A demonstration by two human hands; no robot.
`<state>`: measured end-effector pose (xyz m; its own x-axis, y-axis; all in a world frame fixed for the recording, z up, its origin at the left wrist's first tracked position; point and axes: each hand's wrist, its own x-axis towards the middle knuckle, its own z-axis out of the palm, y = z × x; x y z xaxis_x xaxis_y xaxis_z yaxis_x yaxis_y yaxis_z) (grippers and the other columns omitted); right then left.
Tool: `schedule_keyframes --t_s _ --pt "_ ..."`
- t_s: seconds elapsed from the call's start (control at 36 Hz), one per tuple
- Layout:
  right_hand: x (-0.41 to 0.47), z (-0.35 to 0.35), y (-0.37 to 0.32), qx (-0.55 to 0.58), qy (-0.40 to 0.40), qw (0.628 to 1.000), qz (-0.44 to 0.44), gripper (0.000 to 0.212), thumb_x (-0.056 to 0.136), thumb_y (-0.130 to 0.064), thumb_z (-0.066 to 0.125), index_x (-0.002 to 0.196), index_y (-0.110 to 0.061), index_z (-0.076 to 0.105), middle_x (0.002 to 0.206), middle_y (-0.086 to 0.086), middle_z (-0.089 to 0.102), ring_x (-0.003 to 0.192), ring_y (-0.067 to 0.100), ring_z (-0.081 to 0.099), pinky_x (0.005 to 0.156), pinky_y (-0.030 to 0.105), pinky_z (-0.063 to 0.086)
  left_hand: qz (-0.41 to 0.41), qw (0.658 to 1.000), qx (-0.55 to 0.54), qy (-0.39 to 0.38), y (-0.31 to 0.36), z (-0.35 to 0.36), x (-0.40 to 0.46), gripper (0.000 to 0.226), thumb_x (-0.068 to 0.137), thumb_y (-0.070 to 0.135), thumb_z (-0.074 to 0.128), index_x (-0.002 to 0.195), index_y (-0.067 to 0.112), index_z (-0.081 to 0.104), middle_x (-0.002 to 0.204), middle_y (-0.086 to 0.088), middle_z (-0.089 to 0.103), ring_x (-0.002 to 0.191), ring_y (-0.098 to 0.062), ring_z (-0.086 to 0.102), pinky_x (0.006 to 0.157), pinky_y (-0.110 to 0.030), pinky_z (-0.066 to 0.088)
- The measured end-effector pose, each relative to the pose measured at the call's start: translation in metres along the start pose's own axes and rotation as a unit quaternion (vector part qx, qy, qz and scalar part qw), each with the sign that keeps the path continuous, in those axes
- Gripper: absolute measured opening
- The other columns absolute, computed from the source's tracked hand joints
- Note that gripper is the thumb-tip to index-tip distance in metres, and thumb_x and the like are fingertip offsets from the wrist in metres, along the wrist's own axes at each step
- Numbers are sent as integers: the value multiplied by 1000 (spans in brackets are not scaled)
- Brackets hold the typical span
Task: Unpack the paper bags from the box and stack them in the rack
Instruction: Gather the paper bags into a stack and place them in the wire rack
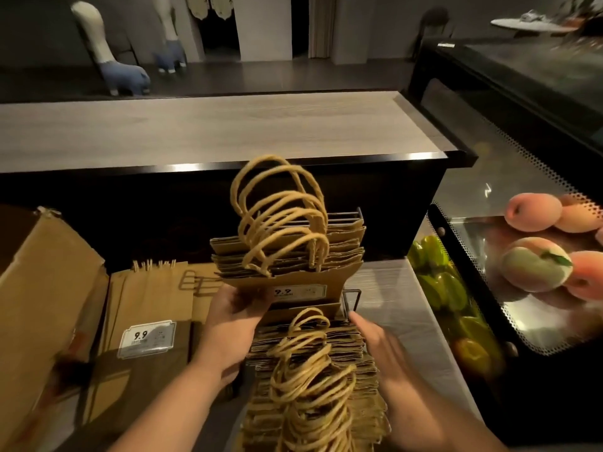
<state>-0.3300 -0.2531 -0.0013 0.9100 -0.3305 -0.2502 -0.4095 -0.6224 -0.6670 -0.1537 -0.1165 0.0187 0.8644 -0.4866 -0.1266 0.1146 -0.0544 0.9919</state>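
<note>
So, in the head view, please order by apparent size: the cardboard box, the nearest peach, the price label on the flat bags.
1. cardboard box, cut off by the frame
2. nearest peach
3. price label; roughly alike, unsure.

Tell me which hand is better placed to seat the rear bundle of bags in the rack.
Left. The left hand already grips the rear bundle at its lower corner; the right hand lies open against the front stack.
</note>
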Motion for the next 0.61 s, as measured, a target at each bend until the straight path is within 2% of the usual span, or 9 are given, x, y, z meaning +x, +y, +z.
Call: schedule_keyframes --t_s 0.06,0.14,0.19,0.25,0.28,0.33,0.44,0.53,0.61 --pt "8 -1 -5 65 47 997 -20 71 80 -61 66 132 -65 18 131 -43 22 130 -18 23 119 32 23 -14 1000 -15 -6 -1 0 0 18 84 2 66 92 18 63 74 15 73 72 2 68 68 -24 48" --pt "9 -3 -5 103 43 993 -28 67 70 -58 77 115 -65 28 113 -55 24 110 -37 23 103 4 26 -31 999 -33 -13 -2 -1 2 19 84 1 66 94 17 64 77 10 74 73 -1 69 64 -17 49" --pt "6 -4 -2 94 31 995 -33 81 54 -80 70 120 -66 24 123 -52 25 125 -22 27 104 9 27 -32 999 -39 -14 -1 -2 2 18 84 -1 65 93 14 63 70 5 72 58 0 65 53 -14 48" --pt "9 1 7 38 49 997 -53 88 48 -97 48 127 -70 18 138 -31 32 134 -1 30 112 27 31 -29 999 -43 -16 -1 -2 1 18 84 -3 64 93 13 62 69 5 73 58 0 66 51 -13 48" --pt "9 2 8 30 51 997 -56 85 50 -99 44 126 -75 15 136 -26 36 132 1 34 111 29 32 -27 999 -44 -13 -2 -2 1 19 84 -4 63 92 13 62 70 8 74 61 -1 68 51 -13 50" --pt "8 5 10 68 57 994 -59 75 55 -95 49 122 -77 19 128 -28 43 125 -1 42 106 27 37 -33 998 -60 -10 0 -1 0 21 84 -8 61 88 12 59 67 12 73 62 1 68 50 -12 50" --pt "10 4 9 75 65 993 -72 63 68 -80 61 124 -51 52 122 -30 49 119 -5 48 101 23 42 -26 999 -39 -5 2 -3 0 22 81 -7 64 89 13 63 75 6 74 76 -8 71 59 -17 53" --pt "14 3 7 57 59 994 -69 61 67 -77 61 120 -48 54 121 -32 48 116 -12 46 102 20 40 -9 1000 -28 6 5 -5 0 20 82 -3 67 93 14 65 81 4 75 78 -10 71 59 -16 54" --pt "14 0 10 69 75 994 -48 32 81 -45 69 107 -54 53 116 -34 48 111 -16 45 98 15 39 3 999 -32 5 9 -3 0 17 82 1 68 91 15 65 80 10 75 74 -6 71 57 -15 53"
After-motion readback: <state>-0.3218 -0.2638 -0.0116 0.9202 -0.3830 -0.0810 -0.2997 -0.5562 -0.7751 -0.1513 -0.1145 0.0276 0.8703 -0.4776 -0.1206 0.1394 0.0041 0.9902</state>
